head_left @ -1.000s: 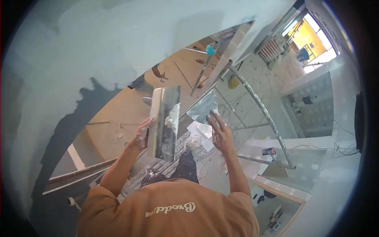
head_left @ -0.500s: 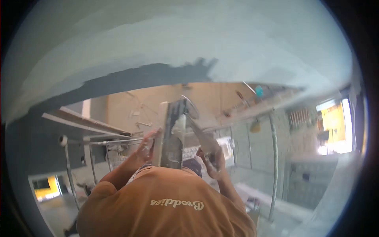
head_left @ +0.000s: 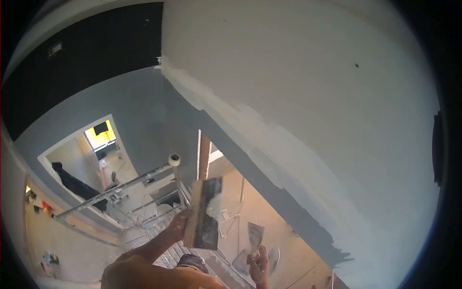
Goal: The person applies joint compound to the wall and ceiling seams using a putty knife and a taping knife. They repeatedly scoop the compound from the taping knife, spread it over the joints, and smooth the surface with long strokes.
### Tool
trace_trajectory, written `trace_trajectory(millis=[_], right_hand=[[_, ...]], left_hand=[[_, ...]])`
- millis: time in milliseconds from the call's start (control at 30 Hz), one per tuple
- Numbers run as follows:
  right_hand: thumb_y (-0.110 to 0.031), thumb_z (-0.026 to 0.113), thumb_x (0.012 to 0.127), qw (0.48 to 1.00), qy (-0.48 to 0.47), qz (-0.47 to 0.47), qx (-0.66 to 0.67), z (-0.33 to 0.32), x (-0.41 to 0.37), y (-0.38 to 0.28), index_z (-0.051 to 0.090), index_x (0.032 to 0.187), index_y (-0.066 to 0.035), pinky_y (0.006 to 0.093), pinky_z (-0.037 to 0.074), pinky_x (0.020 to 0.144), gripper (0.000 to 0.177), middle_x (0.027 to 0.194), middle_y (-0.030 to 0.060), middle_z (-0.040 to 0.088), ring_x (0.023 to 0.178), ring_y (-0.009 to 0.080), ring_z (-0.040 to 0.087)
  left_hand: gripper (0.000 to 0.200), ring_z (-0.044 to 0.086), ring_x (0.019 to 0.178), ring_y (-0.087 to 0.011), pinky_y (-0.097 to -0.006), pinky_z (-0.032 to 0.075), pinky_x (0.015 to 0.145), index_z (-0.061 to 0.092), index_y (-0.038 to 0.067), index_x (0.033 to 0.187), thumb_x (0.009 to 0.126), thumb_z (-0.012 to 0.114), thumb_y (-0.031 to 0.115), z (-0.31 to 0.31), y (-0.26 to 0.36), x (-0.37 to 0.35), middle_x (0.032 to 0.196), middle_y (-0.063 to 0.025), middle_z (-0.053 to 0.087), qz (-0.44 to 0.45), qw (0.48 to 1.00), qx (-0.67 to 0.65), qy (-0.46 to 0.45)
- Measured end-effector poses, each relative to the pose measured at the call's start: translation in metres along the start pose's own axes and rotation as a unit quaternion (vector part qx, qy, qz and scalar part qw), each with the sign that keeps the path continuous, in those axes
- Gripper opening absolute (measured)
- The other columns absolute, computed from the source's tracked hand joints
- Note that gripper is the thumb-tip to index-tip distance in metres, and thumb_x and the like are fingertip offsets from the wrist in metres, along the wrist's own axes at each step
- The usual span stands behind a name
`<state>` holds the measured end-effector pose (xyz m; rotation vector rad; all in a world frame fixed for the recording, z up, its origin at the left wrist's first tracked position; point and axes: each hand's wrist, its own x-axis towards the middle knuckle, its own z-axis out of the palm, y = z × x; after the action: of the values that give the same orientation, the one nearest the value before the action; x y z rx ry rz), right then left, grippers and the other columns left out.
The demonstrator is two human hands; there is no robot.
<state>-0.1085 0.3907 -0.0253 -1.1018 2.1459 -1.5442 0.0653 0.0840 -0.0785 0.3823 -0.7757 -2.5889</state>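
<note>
My left hand [head_left: 178, 226] is wrapped around the wooden edge of a wide plastering blade [head_left: 208, 233]. The blade's dark metal face carries a lump of pale filler [head_left: 213, 206]. Lower and to the right, my right hand [head_left: 259, 265] grips a putty knife [head_left: 255, 235] with its flared blade pointing up. The two tools are apart. Above them runs a wall [head_left: 308, 96] with a long band of fresh pale filler [head_left: 269, 137] along its grey lower border [head_left: 284, 190]. Neither tool touches the wall.
A metal scaffold rail [head_left: 120, 190] with a white capped post end [head_left: 174, 160] stands to the left, over a slatted platform [head_left: 166, 248]. Beyond are a doorway [head_left: 77, 159] and a dark cloth [head_left: 79, 185]. The floor lies well below.
My view has swung to the left, bringing the dark wall section and doorway in. The wide blade and putty knife stay in my hands, which now sit farther apart.
</note>
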Motion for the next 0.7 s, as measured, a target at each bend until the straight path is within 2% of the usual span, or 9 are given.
trace_trajectory(millis=[33, 67, 100, 167, 367, 433, 567, 667, 700], right_hand=[[0.000, 0.049, 0.092, 0.968, -0.059, 0.177, 0.165, 0.007, 0.004, -0.002, 0.052, 0.139, 0.000, 0.0348, 0.051, 0.069, 0.046, 0.114, 0.0184, 0.063, 0.076, 0.0224, 0.061], [-0.005, 0.052, 0.093, 0.926, -0.071, 0.156, 0.335, 0.017, 0.022, -0.014, 0.048, 0.138, 0.001, 0.0340, 0.049, 0.067, 0.045, 0.098, 0.0126, 0.065, 0.073, 0.0201, 0.060], [-0.005, 0.052, 0.093, 0.925, -0.079, 0.160, 0.335, 0.025, 0.040, -0.028, 0.048, 0.138, 0.001, 0.0340, 0.049, 0.067, 0.045, 0.098, 0.0126, 0.065, 0.073, 0.0201, 0.060], [-0.009, 0.054, 0.095, 0.865, -0.172, 0.126, 0.453, 0.035, 0.067, -0.059, 0.048, 0.136, 0.004, 0.0336, 0.049, 0.067, 0.043, 0.093, 0.0109, 0.064, 0.073, 0.0190, 0.060], [-0.012, 0.054, 0.100, 0.865, -0.259, 0.179, 0.390, 0.117, 0.134, -0.086, 0.047, 0.138, 0.002, 0.0306, 0.051, 0.068, 0.041, 0.106, 0.0111, 0.062, 0.079, 0.0172, 0.061], [-0.011, 0.054, 0.100, 0.832, -0.282, 0.218, 0.425, 0.132, 0.144, -0.082, 0.047, 0.139, 0.001, 0.0296, 0.051, 0.066, 0.042, 0.108, 0.0104, 0.062, 0.079, 0.0162, 0.060], [-0.009, 0.054, 0.100, 0.806, -0.305, 0.261, 0.436, 0.158, 0.165, -0.081, 0.046, 0.141, 0.000, 0.0284, 0.052, 0.063, 0.043, 0.111, 0.0084, 0.062, 0.079, 0.0138, 0.060], [-0.008, 0.054, 0.100, 0.790, -0.316, 0.267, 0.453, 0.172, 0.173, -0.088, 0.045, 0.142, -0.001, 0.0266, 0.050, 0.061, 0.044, 0.111, 0.0077, 0.061, 0.078, 0.0131, 0.057], [-0.008, 0.054, 0.100, 0.781, -0.326, 0.267, 0.462, 0.174, 0.175, -0.086, 0.045, 0.143, -0.002, 0.0259, 0.050, 0.061, 0.044, 0.111, 0.0074, 0.061, 0.077, 0.0131, 0.057]], left_hand=[[0.044, 0.067, 0.094, -0.0197, -0.0382, 0.057, 0.084, 0.058, 0.006, 0.127, 0.096, 0.063, 0.037, 0.007, 0.022, -0.009, 0.108, -0.0063, 0.067, 0.076, 0.997, -0.011, -0.001], [0.043, 0.067, 0.097, -0.0201, -0.0381, 0.056, 0.085, 0.058, 0.006, 0.129, 0.097, 0.061, 0.036, -0.003, 0.038, -0.005, 0.109, -0.0069, 0.067, 0.104, 0.991, 0.017, 0.076], [0.043, 0.066, 0.101, -0.0205, -0.0380, 0.056, 0.087, 0.057, 0.006, 0.130, 0.098, 0.060, 0.036, -0.013, 0.055, -0.001, 0.111, -0.0075, 0.067, 0.129, 0.979, 0.047, 0.153], [0.051, 0.062, 0.109, -0.0231, -0.0406, 0.052, 0.093, 0.047, 0.007, 0.140, 0.099, 0.058, 0.034, -0.019, 0.082, 0.002, 0.122, -0.0078, 0.062, 0.255, 0.953, 0.085, 0.143], [0.043, 0.054, 0.125, -0.0206, -0.0426, 0.043, 0.107, 0.046, 0.009, 0.142, 0.105, 0.053, 0.030, -0.047, 0.126, 0.016, 0.135, -0.0088, 0.055, 0.317, 0.909, 0.083, 0.256], [0.040, 0.051, 0.128, -0.0263, -0.0443, 0.042, 0.108, 0.045, 0.006, 0.142, 0.104, 0.053, 0.018, -0.108, 0.114, 0.028, 0.137, -0.0140, 0.052, 0.422, 0.653, 0.537, 0.327], [0.043, 0.055, 0.109, -0.0199, -0.0370, 0.046, 0.091, 0.045, 0.005, 0.143, 0.107, 0.050, 0.028, -0.063, 0.143, 0.017, 0.123, -0.0079, 0.056, 0.439, 0.727, 0.436, 0.298], [0.040, 0.055, 0.100, -0.0190, -0.0372, 0.046, 0.087, 0.048, 0.001, 0.137, 0.107, 0.049, 0.027, -0.046, 0.149, 0.002, 0.112, -0.0099, 0.057, 0.337, 0.799, 0.399, 0.299], [0.038, 0.054, 0.096, -0.0193, -0.0370, 0.045, 0.085, 0.049, -0.001, 0.134, 0.107, 0.049, 0.026, -0.062, 0.141, 0.001, 0.105, -0.0104, 0.057, 0.407, 0.618, 0.597, 0.311]])
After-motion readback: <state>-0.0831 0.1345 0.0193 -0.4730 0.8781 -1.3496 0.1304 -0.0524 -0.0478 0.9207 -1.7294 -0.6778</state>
